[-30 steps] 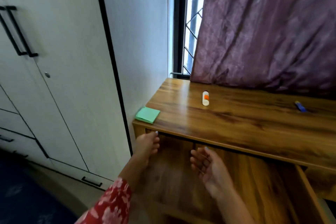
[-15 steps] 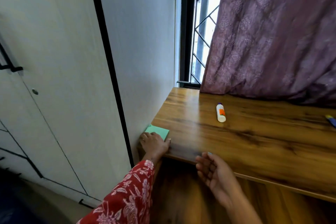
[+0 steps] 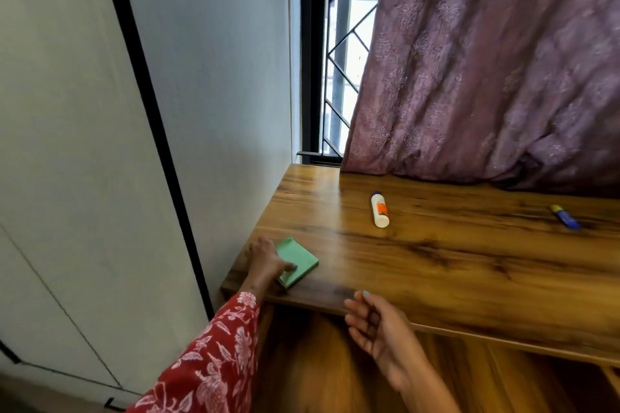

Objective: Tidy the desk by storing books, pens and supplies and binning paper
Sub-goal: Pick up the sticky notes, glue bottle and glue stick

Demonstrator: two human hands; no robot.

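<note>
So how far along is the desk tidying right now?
Mostly done: no books or paper show on the desk. In hand: the left hand rests on the green sticky notes; the right hand is empty. Left: glue stick and blue pen.

**Worktop layout**

The pad (image 3: 297, 260) lies on the worktop (image 3: 436, 265) at its front left corner, the left hand (image 3: 266, 260) on its left edge. The bottle (image 3: 379, 209) lies further back, right of the pad; the pen (image 3: 565, 217) lies far right. The curtain (image 3: 486, 70) hangs behind them. The right hand (image 3: 375, 323) hovers before the front edge.
</note>
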